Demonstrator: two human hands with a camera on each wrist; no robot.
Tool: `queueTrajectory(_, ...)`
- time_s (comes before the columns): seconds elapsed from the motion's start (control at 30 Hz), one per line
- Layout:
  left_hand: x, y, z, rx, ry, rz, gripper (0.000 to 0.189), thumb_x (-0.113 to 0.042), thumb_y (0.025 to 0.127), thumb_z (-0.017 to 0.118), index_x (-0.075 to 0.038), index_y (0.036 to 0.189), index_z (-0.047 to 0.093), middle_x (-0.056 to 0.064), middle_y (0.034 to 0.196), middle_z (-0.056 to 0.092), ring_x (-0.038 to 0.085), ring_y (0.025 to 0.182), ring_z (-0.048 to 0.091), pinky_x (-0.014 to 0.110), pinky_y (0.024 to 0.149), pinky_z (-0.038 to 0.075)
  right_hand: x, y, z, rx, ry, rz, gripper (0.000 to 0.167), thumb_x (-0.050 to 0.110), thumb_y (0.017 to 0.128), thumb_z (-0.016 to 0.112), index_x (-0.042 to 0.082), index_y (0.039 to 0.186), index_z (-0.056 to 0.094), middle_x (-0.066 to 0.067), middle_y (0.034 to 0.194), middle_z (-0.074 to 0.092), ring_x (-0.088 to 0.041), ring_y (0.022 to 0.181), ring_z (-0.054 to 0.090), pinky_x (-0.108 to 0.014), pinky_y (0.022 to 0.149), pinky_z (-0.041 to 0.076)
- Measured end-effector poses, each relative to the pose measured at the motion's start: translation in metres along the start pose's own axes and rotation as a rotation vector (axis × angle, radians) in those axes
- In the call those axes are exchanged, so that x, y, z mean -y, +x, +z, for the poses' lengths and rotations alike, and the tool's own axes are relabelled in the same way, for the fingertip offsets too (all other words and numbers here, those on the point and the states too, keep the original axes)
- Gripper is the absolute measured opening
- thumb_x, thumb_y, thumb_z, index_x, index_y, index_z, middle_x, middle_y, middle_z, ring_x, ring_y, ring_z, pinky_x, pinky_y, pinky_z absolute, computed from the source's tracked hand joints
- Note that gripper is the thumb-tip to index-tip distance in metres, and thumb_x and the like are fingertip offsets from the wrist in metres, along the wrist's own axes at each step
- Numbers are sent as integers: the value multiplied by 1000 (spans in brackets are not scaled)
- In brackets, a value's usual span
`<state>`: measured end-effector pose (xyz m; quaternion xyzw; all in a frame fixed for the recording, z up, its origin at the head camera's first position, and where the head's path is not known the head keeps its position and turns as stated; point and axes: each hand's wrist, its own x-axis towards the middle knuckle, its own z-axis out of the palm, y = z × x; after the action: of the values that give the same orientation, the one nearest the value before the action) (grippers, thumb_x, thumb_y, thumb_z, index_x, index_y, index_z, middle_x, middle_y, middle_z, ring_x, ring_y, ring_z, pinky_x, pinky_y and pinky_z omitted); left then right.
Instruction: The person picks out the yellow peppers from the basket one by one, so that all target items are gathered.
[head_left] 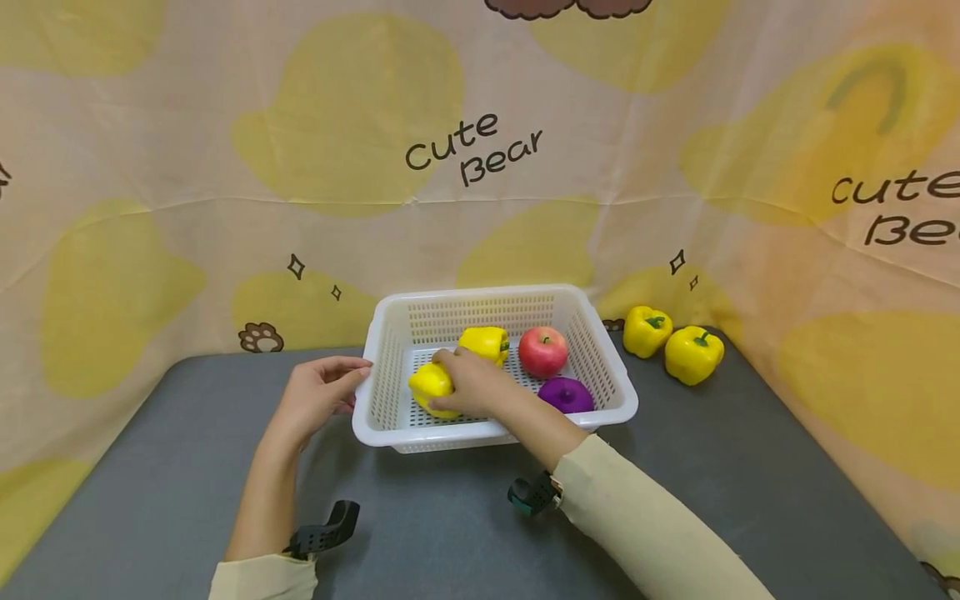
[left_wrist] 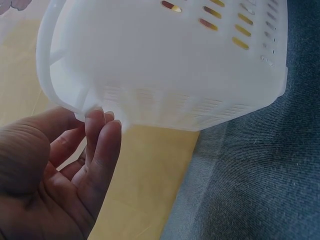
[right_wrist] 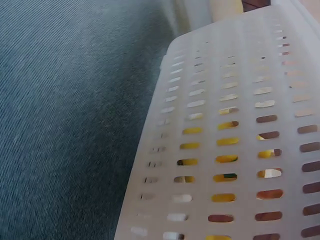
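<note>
A white plastic basket (head_left: 495,432) with slotted sides stands on the grey table. My left hand (head_left: 318,396) pinches its left rim; the left wrist view shows that hand's fingertips (left_wrist: 107,120) right at the rim's corner. Reaching into the basket, my right hand (head_left: 476,385) grips a yellow bell pepper (head_left: 431,385) near the left side. Just behind that hand lies a second yellow bell pepper (head_left: 486,342). To the right of it are a red apple (head_left: 543,352) and a purple, onion-like vegetable (head_left: 567,395). Basket wall (right_wrist: 240,100) hides the right hand in the right wrist view.
Two more yellow bell peppers, one at the back (head_left: 647,331) and one in front (head_left: 693,355), stand on the table (head_left: 435,533) right of the basket. A patterned cloth (head_left: 337,125) hangs behind the table and along its right side.
</note>
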<state>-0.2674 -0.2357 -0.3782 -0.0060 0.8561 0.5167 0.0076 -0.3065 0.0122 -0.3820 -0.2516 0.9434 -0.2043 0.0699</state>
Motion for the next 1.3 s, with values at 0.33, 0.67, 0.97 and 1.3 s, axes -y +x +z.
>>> queueTrajectory(0.33,1,1,-1,-11,8,-10,45,-35,98,67,-3,129,66,15,112,73,18,75,67,39,75,62,3,0,-5,-158,38,4,71,41,82,80,17,143,52,-5,133,61,-22,108,60,-45,96,55)
queueTrajectory(0.67,1,3,0,-14,-24,-21,42,-30,98,68,-2,128,67,10,107,74,17,71,66,34,70,61,3,-9,-11,-313,89,-5,72,38,73,84,19,136,54,-2,129,61,-20,105,59,-42,87,55)
queueTrajectory(0.97,3,0,0,-14,-27,-36,39,-31,98,68,-3,125,68,13,110,73,19,74,67,43,77,62,-2,-27,-24,-446,387,-100,68,23,74,84,15,136,56,-4,129,60,-22,110,58,-41,94,57)
queueTrajectory(1.3,2,1,-1,-6,-56,-18,37,-28,98,68,-1,123,68,13,107,73,18,72,67,40,73,61,-9,-62,-40,-567,393,-147,67,24,78,83,15,139,57,-6,132,60,-25,113,58,-45,92,57)
